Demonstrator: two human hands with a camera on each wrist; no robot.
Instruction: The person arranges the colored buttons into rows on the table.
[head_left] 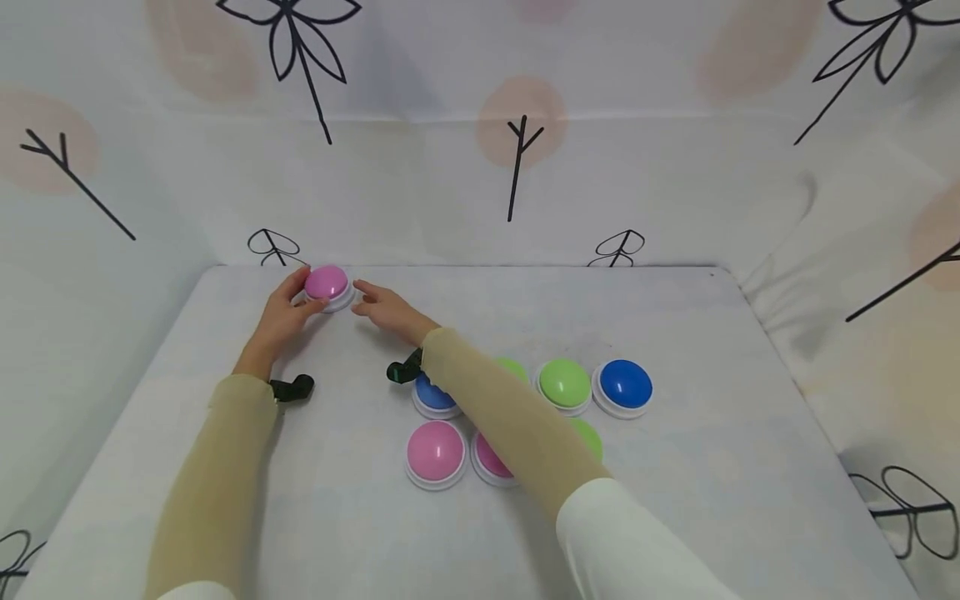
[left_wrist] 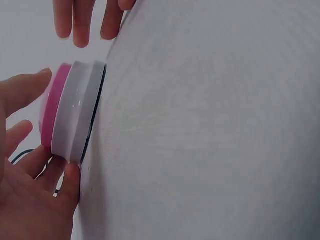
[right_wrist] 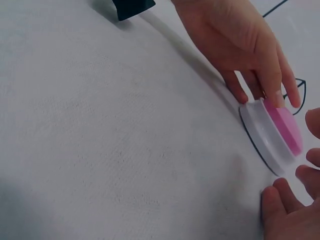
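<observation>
Near the far left edge of the table sits a pink push button [head_left: 327, 283] with a round white base. My left hand [head_left: 279, 323] grips it from the left, thumb at the front and fingers along the side. In the left wrist view the button [left_wrist: 75, 110] appears edge-on, its base close against the table surface. My right hand [head_left: 392, 312] is just to the right of it, fingers extended toward the base and holding nothing. A small gap between those fingertips [left_wrist: 81, 40] and the base shows in the left wrist view.
A group of similar buttons lies mid-table, partly hidden by my right sleeve [head_left: 517, 417]: pink ones [head_left: 435, 452], blue ones [head_left: 626, 383] and green ones [head_left: 565, 383]. A patterned white cloth [head_left: 420, 183] rises behind the white table [head_left: 712, 517].
</observation>
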